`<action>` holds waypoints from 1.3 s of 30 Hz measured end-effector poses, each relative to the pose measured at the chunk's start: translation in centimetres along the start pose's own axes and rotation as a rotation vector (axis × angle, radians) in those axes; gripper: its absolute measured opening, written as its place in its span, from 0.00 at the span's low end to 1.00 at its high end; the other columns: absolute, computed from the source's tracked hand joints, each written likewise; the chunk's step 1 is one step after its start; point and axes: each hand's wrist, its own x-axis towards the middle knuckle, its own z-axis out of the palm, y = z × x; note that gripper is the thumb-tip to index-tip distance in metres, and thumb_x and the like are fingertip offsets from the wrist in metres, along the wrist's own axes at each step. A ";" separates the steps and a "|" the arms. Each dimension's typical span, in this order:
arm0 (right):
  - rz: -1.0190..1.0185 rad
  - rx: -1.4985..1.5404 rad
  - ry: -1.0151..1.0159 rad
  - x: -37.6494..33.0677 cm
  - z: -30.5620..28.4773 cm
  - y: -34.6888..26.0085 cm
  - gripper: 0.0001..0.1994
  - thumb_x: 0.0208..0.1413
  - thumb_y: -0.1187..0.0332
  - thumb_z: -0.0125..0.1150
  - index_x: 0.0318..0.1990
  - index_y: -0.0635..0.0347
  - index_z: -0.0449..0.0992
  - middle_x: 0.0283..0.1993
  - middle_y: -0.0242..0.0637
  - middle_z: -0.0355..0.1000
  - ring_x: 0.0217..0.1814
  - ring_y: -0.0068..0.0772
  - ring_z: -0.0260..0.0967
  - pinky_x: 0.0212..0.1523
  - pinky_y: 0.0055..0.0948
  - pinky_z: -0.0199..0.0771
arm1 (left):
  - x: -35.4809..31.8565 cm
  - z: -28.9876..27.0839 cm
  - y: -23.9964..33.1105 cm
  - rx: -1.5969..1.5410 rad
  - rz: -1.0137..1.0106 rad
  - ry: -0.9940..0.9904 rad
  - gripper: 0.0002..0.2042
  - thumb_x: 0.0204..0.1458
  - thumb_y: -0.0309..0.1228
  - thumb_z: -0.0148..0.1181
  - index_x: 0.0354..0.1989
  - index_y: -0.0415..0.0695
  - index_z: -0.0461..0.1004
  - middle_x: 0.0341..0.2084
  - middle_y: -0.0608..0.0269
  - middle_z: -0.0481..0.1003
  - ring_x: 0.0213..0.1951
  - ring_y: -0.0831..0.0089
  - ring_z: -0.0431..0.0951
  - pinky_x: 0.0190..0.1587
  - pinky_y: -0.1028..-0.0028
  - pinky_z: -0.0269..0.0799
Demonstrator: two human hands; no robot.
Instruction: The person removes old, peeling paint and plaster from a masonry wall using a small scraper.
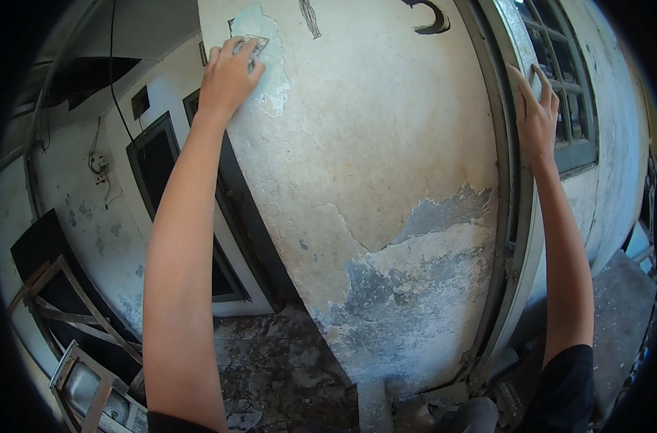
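At the upper left, my left hand (230, 81) presses against the wall with bent fingers. They close on a small flat greyish scraper-like piece (256, 45), partly hidden by the fingers. Around it, the cream paint (386, 123) has come off and a pale green patch (276, 76) shows with a ragged edge. My right hand (538, 119) is raised at the far right, its fingers apart and laid about the edge of the pale door frame (512, 36). Both arms are stretched upward.
Lower on the wall, peeling paint bares grey plaster (386, 281). A paned window (570, 79) is right of the frame. Debris covers the dark floor (292, 368). A metal sink (90, 390) and a broken wooden frame (76, 310) stand at lower left. A dark doorway (253, 216) lies behind the wall.
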 end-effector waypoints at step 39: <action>0.036 0.032 -0.028 0.1 -0.4 -0.5 0.17 0.67 0.63 0.52 0.60 0.27 0.74 0.68 0.36 0.60 0.65 0.49 0.60 0.63 0.47 0.64 | 3.3 -0.3 -2.8 0.124 0.102 -0.014 0.16 0.61 0.39 0.53 0.58 0.61 0.72 0.56 0.65 0.70 0.52 0.60 0.74 0.54 0.61 0.66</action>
